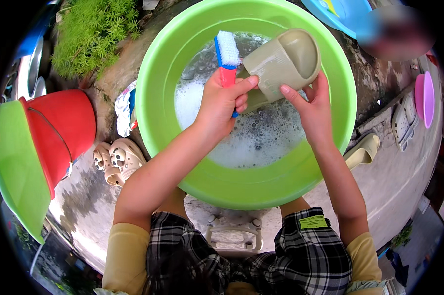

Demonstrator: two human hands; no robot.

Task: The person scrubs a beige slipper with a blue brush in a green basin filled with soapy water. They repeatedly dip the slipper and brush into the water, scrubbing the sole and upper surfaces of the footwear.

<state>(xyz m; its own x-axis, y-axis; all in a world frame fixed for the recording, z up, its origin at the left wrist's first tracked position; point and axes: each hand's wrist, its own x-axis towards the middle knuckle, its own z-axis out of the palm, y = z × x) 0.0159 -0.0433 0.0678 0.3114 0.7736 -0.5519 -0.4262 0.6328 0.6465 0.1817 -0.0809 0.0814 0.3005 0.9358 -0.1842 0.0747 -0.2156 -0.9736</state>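
Over a large green basin (158, 98) of sudsy water (256, 142), my left hand (222, 98) is closed round the red and blue handle of a scrub brush (228, 50). Its white bristles point up and to the right. The thumb of that hand reaches to the edge of an olive-green slide sandal (273, 66). My right hand (311, 105) grips this sandal from below and the right, thumb on its strap. The sandal is tilted, its wide strap facing up and its wet surface shining. Part of its sole is hidden behind my left hand.
Beige clogs (123, 157) stand left of the basin, near a red bucket (77, 123) and a green tub (20, 162). At the right lie another olive-green slide (363, 151), grey clogs (404, 120) and a purple basin (428, 100). A blue basin (347, 19) is at the far right.
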